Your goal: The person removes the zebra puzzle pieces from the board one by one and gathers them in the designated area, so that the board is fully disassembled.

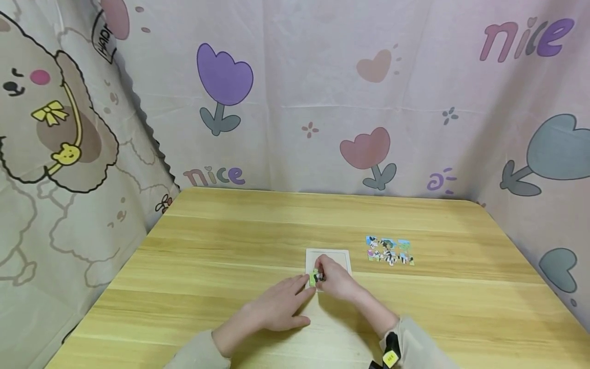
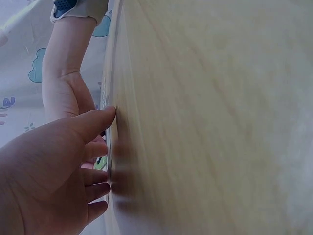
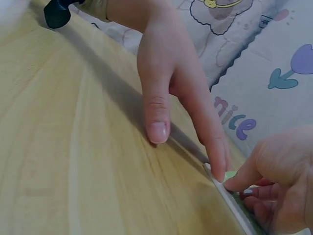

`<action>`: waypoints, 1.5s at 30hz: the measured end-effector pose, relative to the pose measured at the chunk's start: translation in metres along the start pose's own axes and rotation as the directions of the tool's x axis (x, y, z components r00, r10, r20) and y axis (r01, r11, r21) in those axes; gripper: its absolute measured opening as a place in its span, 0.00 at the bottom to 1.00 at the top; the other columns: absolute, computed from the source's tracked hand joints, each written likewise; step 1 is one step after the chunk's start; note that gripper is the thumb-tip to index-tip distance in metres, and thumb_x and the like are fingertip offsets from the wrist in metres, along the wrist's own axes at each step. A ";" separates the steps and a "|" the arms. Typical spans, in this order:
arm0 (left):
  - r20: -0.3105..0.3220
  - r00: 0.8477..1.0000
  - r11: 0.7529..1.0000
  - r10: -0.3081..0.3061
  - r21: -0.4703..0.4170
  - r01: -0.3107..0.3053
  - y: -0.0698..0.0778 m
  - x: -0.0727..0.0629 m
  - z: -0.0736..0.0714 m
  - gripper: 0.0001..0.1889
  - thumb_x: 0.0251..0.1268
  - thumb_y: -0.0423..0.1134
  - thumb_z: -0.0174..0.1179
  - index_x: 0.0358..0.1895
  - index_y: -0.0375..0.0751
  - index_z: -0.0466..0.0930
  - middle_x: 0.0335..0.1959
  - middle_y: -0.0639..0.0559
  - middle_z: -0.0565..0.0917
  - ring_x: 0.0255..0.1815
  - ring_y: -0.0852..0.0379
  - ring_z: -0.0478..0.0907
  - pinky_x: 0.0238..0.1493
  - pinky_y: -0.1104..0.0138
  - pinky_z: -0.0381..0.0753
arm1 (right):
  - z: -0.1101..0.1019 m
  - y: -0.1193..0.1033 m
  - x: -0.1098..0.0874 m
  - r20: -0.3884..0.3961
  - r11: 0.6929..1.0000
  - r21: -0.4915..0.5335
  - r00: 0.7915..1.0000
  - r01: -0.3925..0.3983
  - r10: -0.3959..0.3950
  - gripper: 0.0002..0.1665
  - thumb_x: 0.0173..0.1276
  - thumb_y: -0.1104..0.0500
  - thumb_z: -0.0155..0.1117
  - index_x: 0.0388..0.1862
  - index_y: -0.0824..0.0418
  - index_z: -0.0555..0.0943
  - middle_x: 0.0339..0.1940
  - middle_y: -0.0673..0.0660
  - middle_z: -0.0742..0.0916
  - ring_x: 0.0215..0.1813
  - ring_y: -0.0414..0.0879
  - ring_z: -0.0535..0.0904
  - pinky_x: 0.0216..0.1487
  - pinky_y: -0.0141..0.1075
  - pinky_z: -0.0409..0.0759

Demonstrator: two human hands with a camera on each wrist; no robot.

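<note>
A small square puzzle tray with a pale rim lies on the table in front of me. In its near left corner sits a green puzzle piece with black and white parts. My right hand reaches over the tray, thumb and fingers curled, pinching a puzzle piece that the fingers mostly hide. With straight fingers, my left hand rests at the tray's left front corner; in the right wrist view, its index fingertip is right at the tray rim and the left thumb points down towards the table.
Several colourful puzzle pieces lie in rows to the right of the tray, some showing black and white stripes. The wooden table stretches around them. Behind it hangs a printed curtain with flowers, and another curtain runs along the left.
</note>
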State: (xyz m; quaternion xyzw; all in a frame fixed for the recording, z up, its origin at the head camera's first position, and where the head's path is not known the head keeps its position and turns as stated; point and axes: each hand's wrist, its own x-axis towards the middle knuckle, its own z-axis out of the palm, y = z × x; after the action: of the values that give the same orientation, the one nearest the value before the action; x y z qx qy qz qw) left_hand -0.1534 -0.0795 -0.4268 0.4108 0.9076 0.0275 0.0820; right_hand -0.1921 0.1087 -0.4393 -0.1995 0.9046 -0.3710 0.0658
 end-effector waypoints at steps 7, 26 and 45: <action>-0.011 1.000 1.000 0.006 0.019 -0.006 -0.001 0.000 0.001 0.35 0.64 0.59 0.50 0.69 0.44 0.60 0.71 0.40 0.56 0.71 0.47 0.54 0.68 0.59 0.57 | 0.003 0.004 -0.004 -0.046 0.995 0.096 0.999 0.011 -0.006 0.11 0.62 0.73 0.55 0.41 0.63 0.72 0.28 0.52 0.76 0.31 0.43 0.70 0.30 0.33 0.72; 0.013 1.000 1.000 -0.004 -0.006 0.004 -0.001 0.000 -0.001 0.35 0.64 0.59 0.50 0.70 0.45 0.60 0.71 0.40 0.56 0.71 0.48 0.52 0.69 0.59 0.54 | -0.018 0.017 -0.022 -0.068 0.894 0.448 0.997 -0.007 0.042 0.11 0.63 0.68 0.58 0.45 0.68 0.72 0.32 0.57 0.78 0.34 0.45 0.75 0.37 0.33 0.76; 0.016 1.000 1.000 -0.008 0.014 0.008 0.001 -0.003 -0.003 0.35 0.64 0.60 0.50 0.70 0.45 0.58 0.72 0.41 0.55 0.71 0.48 0.52 0.69 0.59 0.54 | -0.090 0.088 -0.056 -0.142 0.936 0.334 0.975 -0.113 0.169 0.16 0.61 0.70 0.59 0.48 0.76 0.74 0.30 0.58 0.81 0.28 0.41 0.75 0.26 0.30 0.76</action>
State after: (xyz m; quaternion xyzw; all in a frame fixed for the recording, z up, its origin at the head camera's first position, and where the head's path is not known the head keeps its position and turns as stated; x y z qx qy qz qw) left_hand -0.1515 -0.0809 -0.4237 0.4080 0.9087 0.0177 0.0864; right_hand -0.1929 0.2460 -0.4383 -0.0883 0.8456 -0.5244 0.0474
